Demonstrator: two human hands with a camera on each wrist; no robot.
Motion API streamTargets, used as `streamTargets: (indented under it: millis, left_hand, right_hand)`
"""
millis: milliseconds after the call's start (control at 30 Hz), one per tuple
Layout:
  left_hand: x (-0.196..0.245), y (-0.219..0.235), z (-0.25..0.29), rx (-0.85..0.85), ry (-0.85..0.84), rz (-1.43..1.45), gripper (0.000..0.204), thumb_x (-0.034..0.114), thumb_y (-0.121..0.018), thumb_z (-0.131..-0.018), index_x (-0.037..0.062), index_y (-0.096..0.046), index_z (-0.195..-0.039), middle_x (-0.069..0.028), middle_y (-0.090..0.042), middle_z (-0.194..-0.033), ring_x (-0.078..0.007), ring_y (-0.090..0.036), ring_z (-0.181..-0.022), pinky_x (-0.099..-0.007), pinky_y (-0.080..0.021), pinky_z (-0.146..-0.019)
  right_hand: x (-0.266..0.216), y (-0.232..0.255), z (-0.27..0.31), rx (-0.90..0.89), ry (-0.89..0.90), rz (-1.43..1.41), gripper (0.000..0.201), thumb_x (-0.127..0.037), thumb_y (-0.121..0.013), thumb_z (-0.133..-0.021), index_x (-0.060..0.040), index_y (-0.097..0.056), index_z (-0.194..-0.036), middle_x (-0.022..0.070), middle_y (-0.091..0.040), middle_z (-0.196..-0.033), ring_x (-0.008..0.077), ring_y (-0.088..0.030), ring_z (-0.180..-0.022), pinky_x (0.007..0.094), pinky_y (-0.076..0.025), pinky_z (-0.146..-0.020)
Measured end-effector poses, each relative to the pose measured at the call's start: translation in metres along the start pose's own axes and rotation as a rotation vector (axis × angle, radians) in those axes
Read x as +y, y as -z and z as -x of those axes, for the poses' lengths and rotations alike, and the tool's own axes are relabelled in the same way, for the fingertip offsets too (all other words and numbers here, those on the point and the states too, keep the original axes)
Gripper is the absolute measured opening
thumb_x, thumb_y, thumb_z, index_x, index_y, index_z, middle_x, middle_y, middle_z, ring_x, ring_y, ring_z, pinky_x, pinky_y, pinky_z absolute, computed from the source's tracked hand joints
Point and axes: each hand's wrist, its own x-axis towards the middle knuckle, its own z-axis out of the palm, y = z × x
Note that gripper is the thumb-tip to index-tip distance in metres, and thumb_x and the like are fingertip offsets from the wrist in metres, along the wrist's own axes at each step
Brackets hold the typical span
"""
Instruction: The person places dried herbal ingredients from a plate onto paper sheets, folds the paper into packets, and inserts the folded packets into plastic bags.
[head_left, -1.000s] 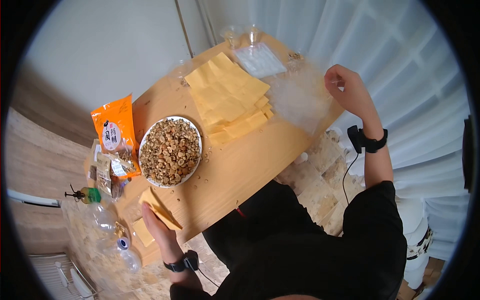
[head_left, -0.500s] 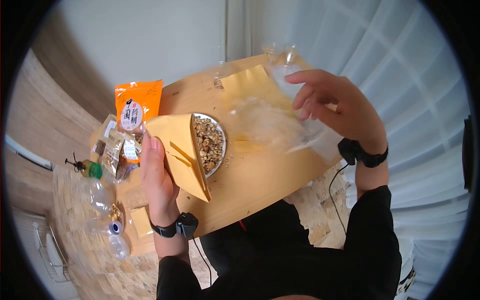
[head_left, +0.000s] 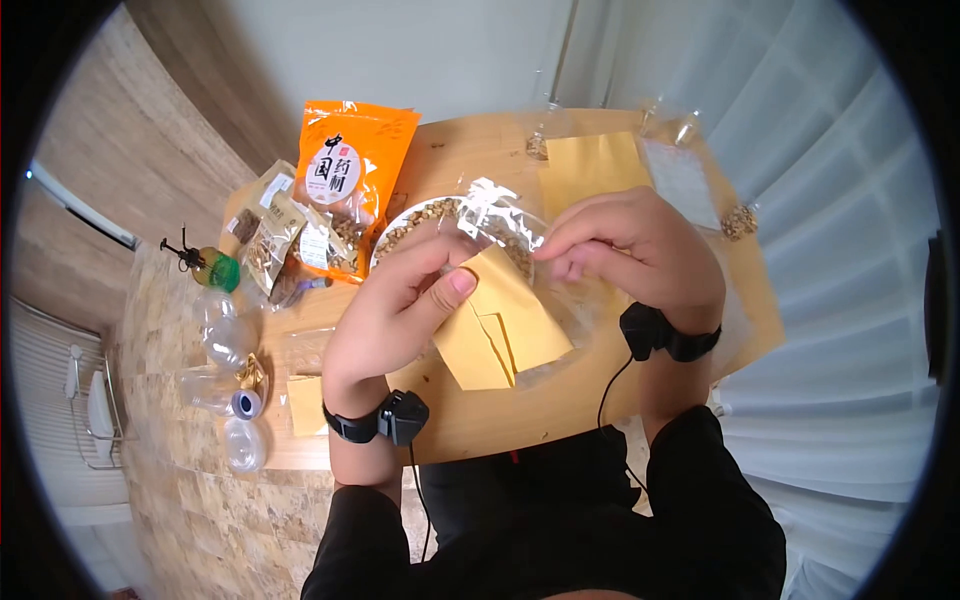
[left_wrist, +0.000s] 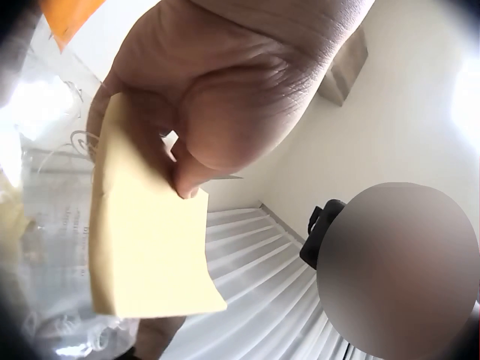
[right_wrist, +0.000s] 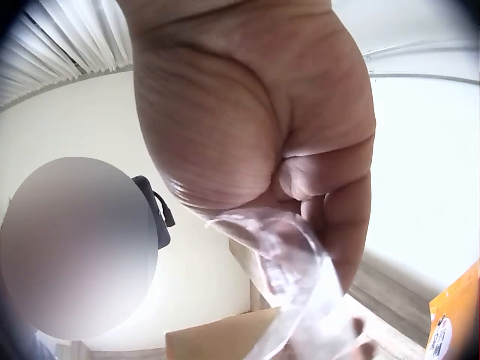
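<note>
My left hand (head_left: 390,310) grips a folded yellow kraft-paper packet (head_left: 505,325) above the table's front middle, thumb on its near face. In the left wrist view the packet (left_wrist: 150,232) hangs down from the fingers. A crinkled clear plastic bag (head_left: 495,205) stretches between the hands, behind the packet and overlapping it. My right hand (head_left: 640,250) pinches this bag with curled fingers; the right wrist view shows the film (right_wrist: 300,285) bunched at the fingertips. Beyond the hands, a white plate (head_left: 378,246) heaped with brown dried pieces (head_left: 432,212) is partly hidden.
An orange printed bag (head_left: 385,150) stands left of the plate, near smaller packets (head_left: 272,245). A green spray bottle (head_left: 215,270) and clear plastic containers (head_left: 228,340) sit at the left edge. Yellow paper sheets (head_left: 595,165) lie at back right, near a small dried heap (head_left: 739,222).
My left hand has lifted the paper packet from the table's left side to the middle. The right hand has come in from the far right with the clear bag, up to the packet.
</note>
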Motion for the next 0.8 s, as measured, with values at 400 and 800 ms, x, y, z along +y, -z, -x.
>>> streamTargets:
  millis: [400,800]
  left_hand:
    - [0.001,0.000,0.004,0.411,0.025,-0.098,0.022,0.019,-0.054,-0.095,-0.0014,-0.057,-0.089,-0.0065,-0.058,-0.088,-0.0136,-0.052,-0.079,-0.0252,-0.043,-0.070]
    - [0.005,-0.002,0.002,0.444,-0.012,-0.343,0.019,0.015,-0.056,-0.093,-0.0026,-0.054,-0.085,-0.0106,-0.059,-0.088,-0.0199,-0.053,-0.081,-0.0290,-0.042,-0.077]
  right_hand:
    - [0.019,0.004,0.007,0.137,-0.035,0.034,0.027,0.002,-0.065,-0.076,0.0002,-0.061,-0.104,0.0079,-0.066,-0.088,0.0135,-0.062,-0.080,0.0255,-0.049,-0.072]
    - [0.019,-0.002,0.007,0.457,-0.099,-0.218,0.041,0.004,-0.057,-0.083,-0.0015,-0.050,-0.123,0.0071,-0.065,-0.079,0.0104,-0.063,-0.075,0.0214,-0.048,-0.068]
